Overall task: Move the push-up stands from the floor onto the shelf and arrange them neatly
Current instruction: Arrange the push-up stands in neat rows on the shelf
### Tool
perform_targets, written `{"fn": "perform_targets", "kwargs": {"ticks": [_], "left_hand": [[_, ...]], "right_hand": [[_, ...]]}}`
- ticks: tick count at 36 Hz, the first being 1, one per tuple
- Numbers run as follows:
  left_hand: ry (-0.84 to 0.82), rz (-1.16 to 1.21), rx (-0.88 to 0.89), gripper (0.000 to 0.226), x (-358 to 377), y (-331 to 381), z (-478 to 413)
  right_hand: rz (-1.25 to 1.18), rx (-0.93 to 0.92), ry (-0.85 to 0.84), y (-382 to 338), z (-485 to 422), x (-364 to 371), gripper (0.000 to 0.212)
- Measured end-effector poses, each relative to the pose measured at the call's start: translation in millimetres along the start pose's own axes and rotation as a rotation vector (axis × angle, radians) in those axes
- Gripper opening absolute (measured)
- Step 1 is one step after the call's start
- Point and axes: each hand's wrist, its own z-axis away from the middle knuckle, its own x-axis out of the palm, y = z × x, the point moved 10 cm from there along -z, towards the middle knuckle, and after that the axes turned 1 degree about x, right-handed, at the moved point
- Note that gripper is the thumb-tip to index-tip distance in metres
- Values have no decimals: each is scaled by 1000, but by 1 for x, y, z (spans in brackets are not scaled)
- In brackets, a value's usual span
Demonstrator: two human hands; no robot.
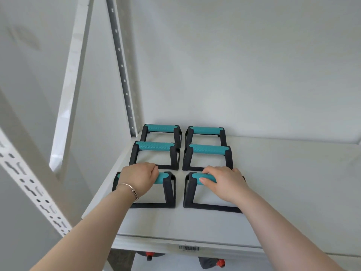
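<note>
Several push-up stands with black frames and teal grips stand on the white shelf (283,182) in two columns of three. My left hand (139,178) grips the teal bar of the front-left stand (169,189). My right hand (224,180) grips the teal bar of the front-right stand (188,189), thumb on the near side. Both front stands rest flat on the shelf. Behind them sit the middle-left stand (154,146), the middle-right stand (208,149), the back-left stand (161,128) and the back-right stand (205,130).
A perforated white upright (37,190) rises at the front left and a grey slotted post (123,71) at the back left corner. White walls close the back and left. A barcode label (189,248) is on the shelf's front edge; dark items with red parts (212,263) sit below.
</note>
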Motion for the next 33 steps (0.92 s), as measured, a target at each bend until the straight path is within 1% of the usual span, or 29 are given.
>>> {"fn": "perform_targets", "kwargs": {"ticks": [4, 12, 17, 20, 22, 24, 25, 26, 28, 30, 31, 33], "left_hand": [[6, -13, 40, 34, 1, -2, -4], [22, 4, 74, 33, 3, 0, -10], [-11, -21, 122, 29, 4, 5, -14], [-53, -9, 124, 27, 8, 5, -16], [-120, 17, 105, 27, 12, 4, -20], [-190, 85, 69, 29, 15, 2, -25], [-201, 134, 52, 29, 15, 1, -29], [-181, 176, 38, 28, 12, 1, -33], [-55, 213, 29, 26, -1, -1, -43], [80, 227, 10, 28, -14, -5, -55], [110, 227, -3, 31, -16, -6, -61], [86, 196, -16, 41, -14, -6, -75]], "right_hand": [[-8, -1, 27, -1, 1, -1, 37], [-70, 2, 23, 0, 1, -4, 32], [-74, 9, 17, -1, 0, -4, 32], [-72, 16, 11, -1, 1, -4, 31], [-53, 13, -7, 0, -1, -2, 32], [-52, 19, -44, 3, -4, 0, 34], [-96, 38, -46, 6, -7, -2, 35], [-171, 67, -21, 11, -11, -6, 37], [-292, 121, 131, 20, -19, -25, 40], [-271, 136, 312, 25, -31, -48, 41], [-239, 131, 368, 24, -39, -55, 42], [-168, 105, 395, 20, -59, -62, 44]]}}
